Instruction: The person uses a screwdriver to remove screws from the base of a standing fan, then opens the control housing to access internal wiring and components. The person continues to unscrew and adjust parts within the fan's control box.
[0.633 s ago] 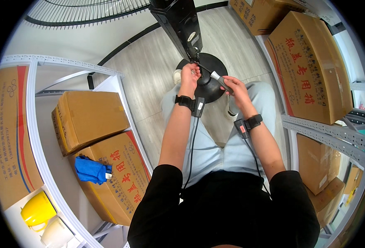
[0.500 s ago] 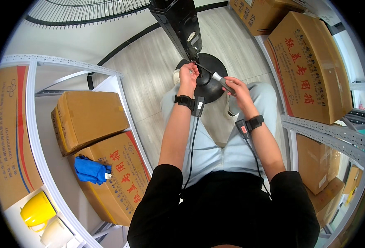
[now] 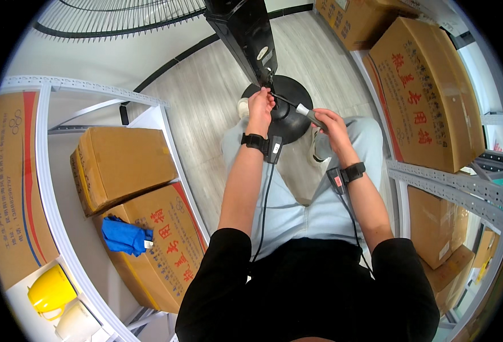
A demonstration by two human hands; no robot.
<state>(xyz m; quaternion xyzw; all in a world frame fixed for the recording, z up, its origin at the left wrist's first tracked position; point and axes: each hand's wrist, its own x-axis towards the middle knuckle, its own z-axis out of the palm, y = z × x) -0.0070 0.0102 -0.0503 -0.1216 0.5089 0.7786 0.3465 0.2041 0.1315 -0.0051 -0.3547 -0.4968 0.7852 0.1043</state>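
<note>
A screwdriver (image 3: 302, 109) with a grey handle and dark shaft is in my right hand (image 3: 334, 128), the fingers closed round the handle. Its shaft slants up and left to the lower end of a black fan's post (image 3: 243, 43). My left hand (image 3: 260, 106) is closed in a pinch beside the shaft's far end, close against the post. Whatever its fingertips hold is too small to make out. Behind both hands, the fan's round black base (image 3: 291, 125) rests on the floor between my feet.
On the left, a white metal shelf (image 3: 109, 87) bears cardboard boxes (image 3: 129, 165), a blue cloth bundle (image 3: 125, 235) and a yellow cup (image 3: 52, 290). More boxes (image 3: 428, 97) stand on the right-hand rack (image 3: 451, 181). The fan's wire grille (image 3: 120, 25) spreads across the upper left.
My right hand and the screwdriver have shifted slightly to the right. My left hand's fingers have drawn closer together beside the shaft.
</note>
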